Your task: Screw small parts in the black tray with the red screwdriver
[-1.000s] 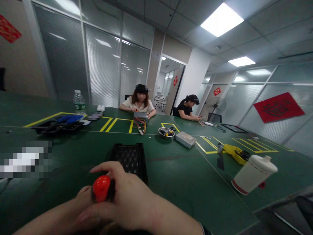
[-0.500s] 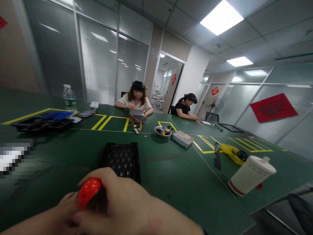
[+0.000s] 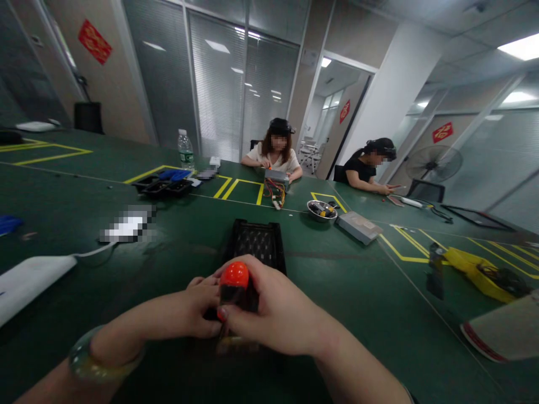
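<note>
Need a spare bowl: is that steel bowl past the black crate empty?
Not empty: the steel bowl holds small dark and yellow parts.

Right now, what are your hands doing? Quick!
Left hand: closed, holding the red-topped tool.
Right hand: closed, holding it too.

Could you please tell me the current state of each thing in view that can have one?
Red-domed black grip: held upright between both hands.
Right hand: closed around the grip.
Left hand: fingers pressed against the grip.
Black plastic mesh crate: resting on the table behind the hands.
Round steel bowl: holding small parts.
Clear plastic water bottle: upright, capped.
</note>
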Demonstrator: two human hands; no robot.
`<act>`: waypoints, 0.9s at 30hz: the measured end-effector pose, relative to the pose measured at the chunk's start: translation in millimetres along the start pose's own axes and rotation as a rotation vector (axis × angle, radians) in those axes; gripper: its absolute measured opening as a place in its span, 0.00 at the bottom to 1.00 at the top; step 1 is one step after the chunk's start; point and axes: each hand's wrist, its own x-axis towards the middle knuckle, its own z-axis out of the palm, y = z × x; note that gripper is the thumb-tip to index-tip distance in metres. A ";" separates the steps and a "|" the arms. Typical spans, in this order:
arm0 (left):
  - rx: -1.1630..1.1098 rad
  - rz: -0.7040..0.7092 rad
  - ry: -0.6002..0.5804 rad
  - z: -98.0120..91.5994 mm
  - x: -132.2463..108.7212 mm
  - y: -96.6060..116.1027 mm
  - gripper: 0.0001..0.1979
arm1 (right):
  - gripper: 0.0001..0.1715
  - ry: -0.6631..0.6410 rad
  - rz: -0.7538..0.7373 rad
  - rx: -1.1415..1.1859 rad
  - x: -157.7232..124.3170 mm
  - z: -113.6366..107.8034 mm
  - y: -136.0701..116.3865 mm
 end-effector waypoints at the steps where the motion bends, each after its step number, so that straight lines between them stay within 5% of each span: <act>1: -0.034 -0.018 -0.057 -2.1 1.0 -0.4 0.08 | 0.23 0.015 -0.006 0.001 1.5 0.3 1.3; 4: -0.088 -0.059 -0.156 -6.5 -2.8 1.8 0.09 | 0.21 0.075 -0.021 -0.006 5.8 2.5 5.9; 15: -0.070 -0.127 -0.163 2.3 0.8 -3.4 0.16 | 0.28 0.100 0.119 0.038 4.0 -0.3 8.2; 21: -0.076 -0.140 -0.202 -6.7 -0.7 10.2 0.11 | 0.22 0.107 0.066 0.107 2.0 1.0 1.6; 27: -0.082 -0.045 -0.206 1.0 2.0 -1.1 0.06 | 0.13 0.297 0.036 -0.012 -3.0 -10.9 -1.1</act>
